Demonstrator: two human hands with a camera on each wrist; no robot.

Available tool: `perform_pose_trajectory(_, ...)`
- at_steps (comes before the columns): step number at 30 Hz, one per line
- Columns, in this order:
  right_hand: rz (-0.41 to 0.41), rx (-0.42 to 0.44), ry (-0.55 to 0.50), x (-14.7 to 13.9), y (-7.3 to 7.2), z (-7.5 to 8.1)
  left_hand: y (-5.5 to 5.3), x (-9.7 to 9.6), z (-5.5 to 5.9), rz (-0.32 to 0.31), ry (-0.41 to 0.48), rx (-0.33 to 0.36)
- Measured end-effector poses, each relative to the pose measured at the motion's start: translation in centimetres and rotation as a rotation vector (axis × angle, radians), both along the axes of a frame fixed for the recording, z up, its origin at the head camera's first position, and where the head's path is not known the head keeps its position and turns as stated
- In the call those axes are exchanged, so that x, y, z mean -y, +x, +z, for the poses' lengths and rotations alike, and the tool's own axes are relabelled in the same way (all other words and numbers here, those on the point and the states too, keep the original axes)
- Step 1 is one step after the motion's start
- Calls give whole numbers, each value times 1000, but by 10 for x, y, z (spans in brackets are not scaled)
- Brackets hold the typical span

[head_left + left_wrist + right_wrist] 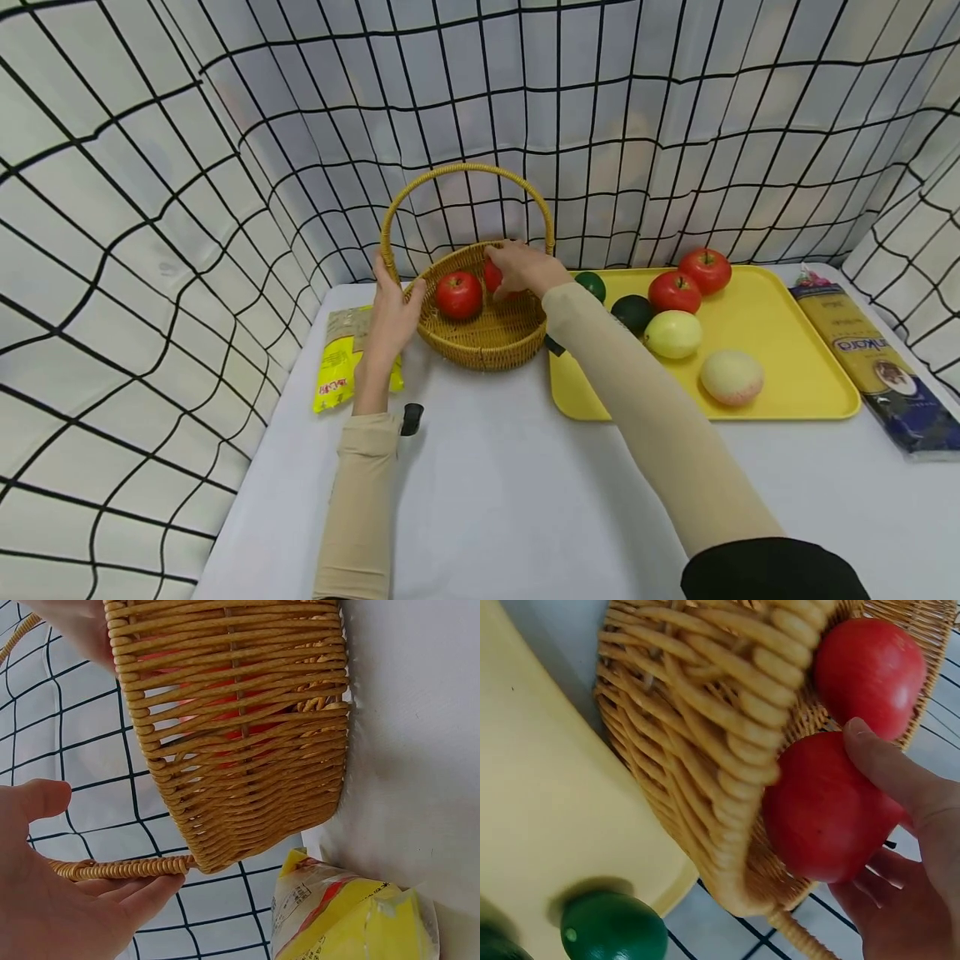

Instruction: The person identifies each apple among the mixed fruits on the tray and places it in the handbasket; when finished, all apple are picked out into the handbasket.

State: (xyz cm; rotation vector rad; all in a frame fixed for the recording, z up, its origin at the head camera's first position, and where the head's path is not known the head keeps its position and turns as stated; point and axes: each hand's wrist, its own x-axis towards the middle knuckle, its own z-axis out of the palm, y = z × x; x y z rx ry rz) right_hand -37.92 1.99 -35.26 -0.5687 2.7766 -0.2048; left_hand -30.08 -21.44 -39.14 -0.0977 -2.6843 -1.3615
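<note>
The wicker basket (486, 357) stands on the table with its tall arched handle (467, 167) upright. A red apple (459, 296) lies inside it. My right hand (525, 268) holds a second red apple (829, 810) at the basket's far right inside, thumb on one side and fingers on the other. In the right wrist view this apple appears next to the first one (870, 675). My left hand (393, 321) is at the basket's left side. In the left wrist view the handle's base (135, 868) lies against its fairly straight fingers, and the thumb stands apart.
A yellow tray (795, 350) on the right bears red fruits (675, 292), dark green fruits (632, 313), a pale yellow-green fruit (673, 334) and a peach (732, 377). Packets lie left (337, 367) and far right (885, 367). Black netting (555, 108) surrounds the table.
</note>
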Motion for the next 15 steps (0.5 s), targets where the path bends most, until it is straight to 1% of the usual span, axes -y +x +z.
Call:
perform_pose_trajectory(3, 9, -1, 23, 0, 0, -5, 0, 0, 0, 5, 6, 6)
perform_pose_trajectory(6, -9, 6, 46, -1, 0, -11, 0, 0, 0, 7, 10, 19)
perform_pose_trajectory(10, -29, 0, 48, -2, -2, -18, 0, -1, 1, 4, 10, 15)
perform_pose_trajectory(15, -36, 27, 51, 0, -5, -24, 0, 0, 1, 8, 8, 12)
